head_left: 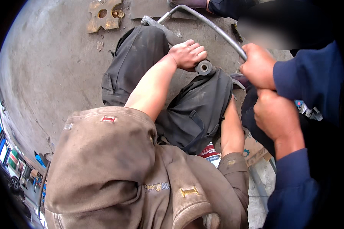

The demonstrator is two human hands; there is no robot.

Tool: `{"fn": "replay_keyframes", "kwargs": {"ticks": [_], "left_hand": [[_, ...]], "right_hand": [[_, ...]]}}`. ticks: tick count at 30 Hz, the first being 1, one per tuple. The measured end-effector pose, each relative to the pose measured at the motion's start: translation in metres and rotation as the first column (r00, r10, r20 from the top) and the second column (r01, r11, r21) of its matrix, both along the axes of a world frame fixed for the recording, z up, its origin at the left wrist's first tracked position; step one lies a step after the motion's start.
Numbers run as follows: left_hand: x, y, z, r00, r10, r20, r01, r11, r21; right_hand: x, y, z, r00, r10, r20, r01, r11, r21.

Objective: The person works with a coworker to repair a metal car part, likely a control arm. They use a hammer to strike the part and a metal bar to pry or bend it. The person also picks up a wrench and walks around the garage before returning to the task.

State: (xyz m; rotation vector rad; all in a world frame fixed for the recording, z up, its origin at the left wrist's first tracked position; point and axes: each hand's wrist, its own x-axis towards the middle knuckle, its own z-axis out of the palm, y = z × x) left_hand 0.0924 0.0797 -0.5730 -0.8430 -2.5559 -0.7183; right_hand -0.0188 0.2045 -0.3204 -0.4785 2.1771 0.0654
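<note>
My left hand is closed round a thick grey metal bar with a round, hollow bushing end. That end shows just beside my knuckles, above my bent right knee. The bar's far part runs up past my left knee. My right forearm goes down behind my right leg, which hides the hand. A co-worker's hand grips a bent grey steel handle. The handle's other end meets the far part of the bar. The co-worker's second hand is a fist just below the first.
A rusty, yellowish metal plate with holes lies on the concrete floor at the far left. A flat grey sheet is behind the bar. Cardboard lies by my right side. Tools and shelving crowd the left rim.
</note>
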Motion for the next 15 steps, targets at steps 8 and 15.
{"fn": "replay_keyframes", "kwargs": {"ticks": [8, 15], "left_hand": [[-0.008, -0.004, 0.001, 0.999, 0.032, -0.029, -0.033, 0.999, -0.027], [-0.006, -0.002, 0.0, 1.0, 0.022, -0.016, -0.022, 1.0, 0.004]], "right_hand": [[-0.006, -0.02, 0.014, 0.999, -0.002, 0.04, 0.001, 1.0, 0.028], [-0.005, 0.0, 0.011, 0.996, 0.087, -0.019, -0.088, 0.995, -0.044]]}}
